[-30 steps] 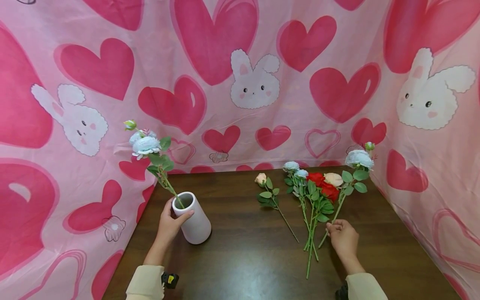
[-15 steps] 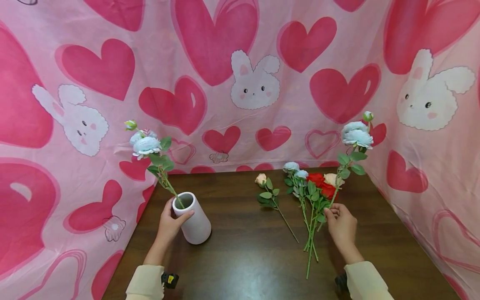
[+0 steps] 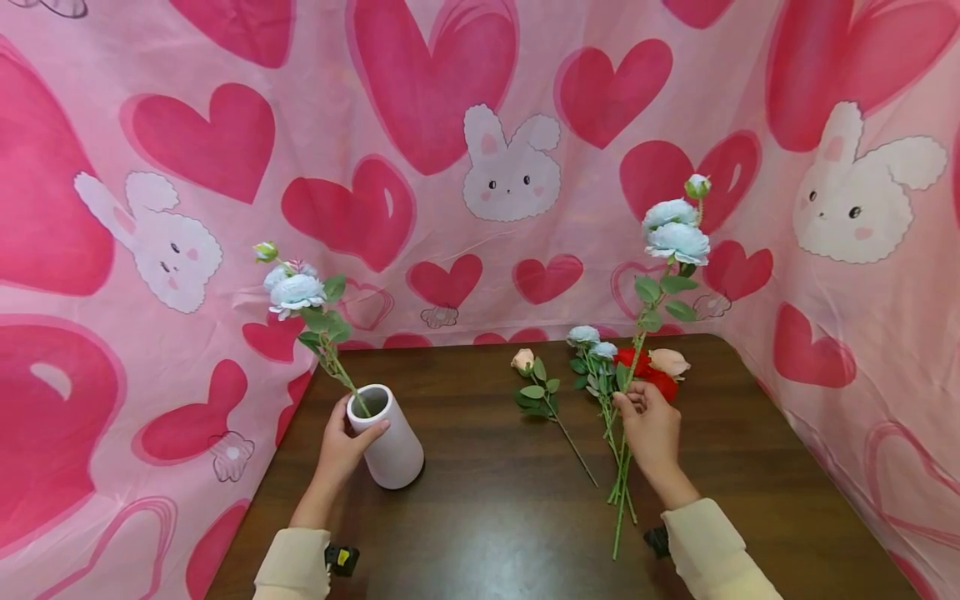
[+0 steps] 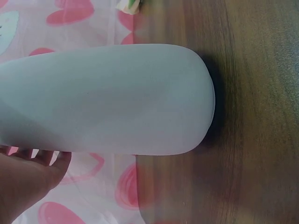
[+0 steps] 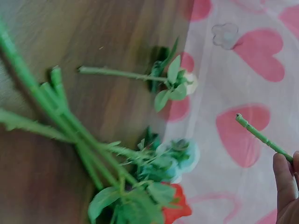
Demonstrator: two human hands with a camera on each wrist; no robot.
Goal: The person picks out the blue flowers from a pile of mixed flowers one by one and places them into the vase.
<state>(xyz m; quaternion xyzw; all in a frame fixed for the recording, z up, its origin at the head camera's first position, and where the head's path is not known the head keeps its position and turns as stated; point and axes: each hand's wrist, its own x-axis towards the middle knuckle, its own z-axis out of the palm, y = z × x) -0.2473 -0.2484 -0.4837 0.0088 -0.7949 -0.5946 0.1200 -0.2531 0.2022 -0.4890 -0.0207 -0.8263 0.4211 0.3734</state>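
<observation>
We see left hand (image 3: 343, 446) gripping the vase (image 3: 395, 454) near its rim, right hand (image 3: 651, 429) pinching a blue flower (image 3: 677, 243) by its stem, well right of the vase; carried low, it might snag the bunch (image 3: 663, 386).

A pink heart-and-rabbit backdrop (image 3: 498, 240) stands behind the brown table (image 3: 495, 475).

On the dark wooden surface (image 3: 495, 500) stand a white vase (image 3: 393, 454), a peach rose (image 3: 534, 392) lying alone, and crossed flowers (image 3: 603, 380).
</observation>
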